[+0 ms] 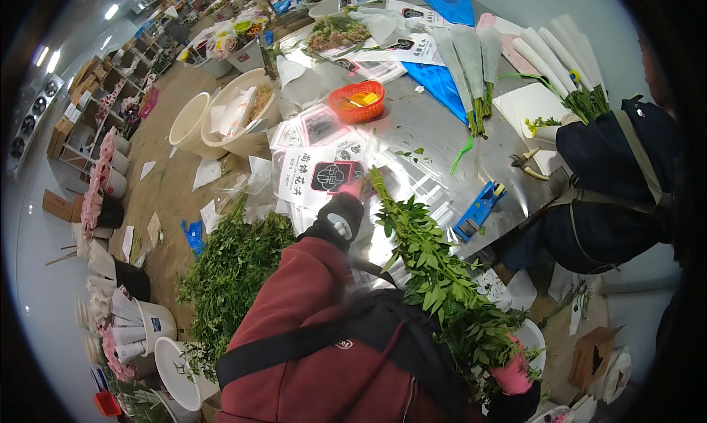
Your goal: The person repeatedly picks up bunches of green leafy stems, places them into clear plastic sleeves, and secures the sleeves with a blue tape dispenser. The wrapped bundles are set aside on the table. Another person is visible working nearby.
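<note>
A bunch of green leafy stems (425, 262) slants across the front of the metal table (406, 133), its cut ends on the table and its leafy tops hanging past the edge on my right. Among those tops is my right hand (512, 369) in a pink glove, gripping the foliage; leaves cover some of the fingers. My left hand (352, 188), also pink-gloved, reaches over a stack of printed clear flower sleeves (298, 171) and touches or nearly touches the top one. Its fingers are partly hidden and blurred, close to the stems' cut ends.
A blue tape dispenser (479, 210), pruning shears (527, 163) and an orange basket (356, 102) are on the table. Wrapped bunches (464, 72) lie behind. A co-worker (607, 185) stands at right. More foliage (243, 268) and buckets (190, 124) stand at left.
</note>
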Demonstrator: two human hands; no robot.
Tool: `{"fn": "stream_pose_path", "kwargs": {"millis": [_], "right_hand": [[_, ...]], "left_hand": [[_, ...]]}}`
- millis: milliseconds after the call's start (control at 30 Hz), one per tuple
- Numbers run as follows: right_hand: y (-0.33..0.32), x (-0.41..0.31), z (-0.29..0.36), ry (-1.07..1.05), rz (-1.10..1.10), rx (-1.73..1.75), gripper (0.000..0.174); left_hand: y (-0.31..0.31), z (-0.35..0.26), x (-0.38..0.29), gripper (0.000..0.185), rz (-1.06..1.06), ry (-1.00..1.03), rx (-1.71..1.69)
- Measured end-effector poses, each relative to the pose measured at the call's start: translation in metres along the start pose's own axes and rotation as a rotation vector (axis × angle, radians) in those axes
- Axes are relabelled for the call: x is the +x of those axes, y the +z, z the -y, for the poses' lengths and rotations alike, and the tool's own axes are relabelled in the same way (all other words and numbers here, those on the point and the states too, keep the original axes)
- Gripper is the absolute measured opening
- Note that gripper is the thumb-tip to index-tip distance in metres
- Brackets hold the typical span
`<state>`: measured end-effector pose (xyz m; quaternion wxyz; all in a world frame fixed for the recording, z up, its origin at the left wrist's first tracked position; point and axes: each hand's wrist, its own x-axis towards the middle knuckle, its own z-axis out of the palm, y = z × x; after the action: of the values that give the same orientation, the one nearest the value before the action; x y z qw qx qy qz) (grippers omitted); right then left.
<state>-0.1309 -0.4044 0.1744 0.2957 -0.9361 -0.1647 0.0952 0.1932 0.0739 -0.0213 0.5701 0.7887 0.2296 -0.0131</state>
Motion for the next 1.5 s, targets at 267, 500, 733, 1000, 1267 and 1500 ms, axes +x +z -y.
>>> {"fn": "stream_pose_path", "kwargs": {"millis": [267, 500, 733, 1000, 1267, 1500], "right_hand": [[-0.012, -0.005, 0.028, 0.136, 0.037, 0.012, 0.055], [0.01, 0.032, 0.021, 0.149, 0.01, 0.304, 0.057], [0.04, 0.089, 0.017, 0.037, 0.043, 0.413, 0.057], [0.106, 0.134, -0.008, 0.026, 0.026, 0.168, 0.082], [0.145, 0.227, -0.003, -0.009, -0.051, 0.293, 0.09], [0.114, 0.221, 0.006, -0.033, 0.053, 0.429, 0.083]], "left_hand": [[-0.004, -0.018, -0.001, 0.024, -0.127, 0.005, -0.134], [-0.012, 0.001, -0.038, 0.013, -0.073, 0.525, 0.328], [-0.066, -0.051, -0.083, 0.017, -0.124, 0.548, 0.59], [-0.055, -0.086, -0.157, 0.013, 0.115, 0.597, 0.416], [0.021, -0.155, -0.279, 0.015, 0.487, 0.753, 0.159], [0.042, -0.184, -0.318, 0.011, 1.08, 0.747, 0.105]]}}
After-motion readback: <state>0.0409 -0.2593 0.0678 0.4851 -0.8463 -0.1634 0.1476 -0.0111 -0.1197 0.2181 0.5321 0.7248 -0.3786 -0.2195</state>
